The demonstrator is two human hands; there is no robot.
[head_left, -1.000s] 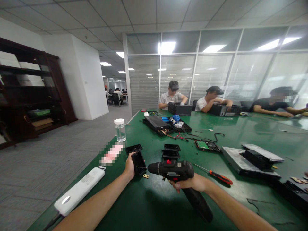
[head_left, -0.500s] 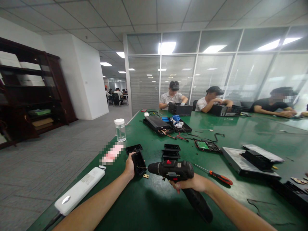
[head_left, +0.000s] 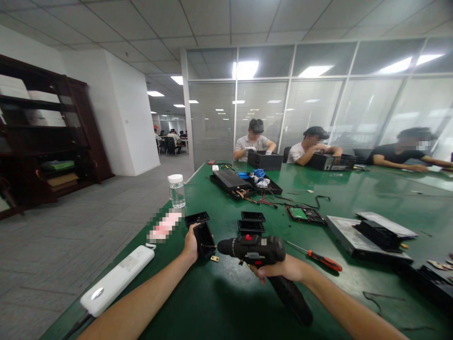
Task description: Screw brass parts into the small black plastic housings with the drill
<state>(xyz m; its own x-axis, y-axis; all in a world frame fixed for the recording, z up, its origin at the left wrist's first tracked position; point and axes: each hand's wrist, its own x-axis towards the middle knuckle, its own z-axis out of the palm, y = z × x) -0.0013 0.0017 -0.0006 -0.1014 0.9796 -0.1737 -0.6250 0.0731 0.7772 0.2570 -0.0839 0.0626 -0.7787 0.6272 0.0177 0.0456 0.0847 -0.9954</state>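
My left hand point(head_left: 190, 244) grips a small black open box-shaped casing point(head_left: 205, 239), held on its side on the green table point(head_left: 226, 302). My right hand point(head_left: 285, 270) is wrapped round the grip of a black cordless drill point(head_left: 260, 250) with a red switch. The drill's nose points left, its bit touching the inside of the casing. A small brass-coloured piece point(head_left: 214, 258) lies on the table just under the casing.
Near my hands lie more black casings point(head_left: 252, 223), a red-handled screwdriver point(head_left: 316, 256), a white power bank point(head_left: 115, 282), a clear bottle point(head_left: 176, 191), a circuit board point(head_left: 304, 214) and flat black units point(head_left: 368, 234). Three people work at the table's far side.
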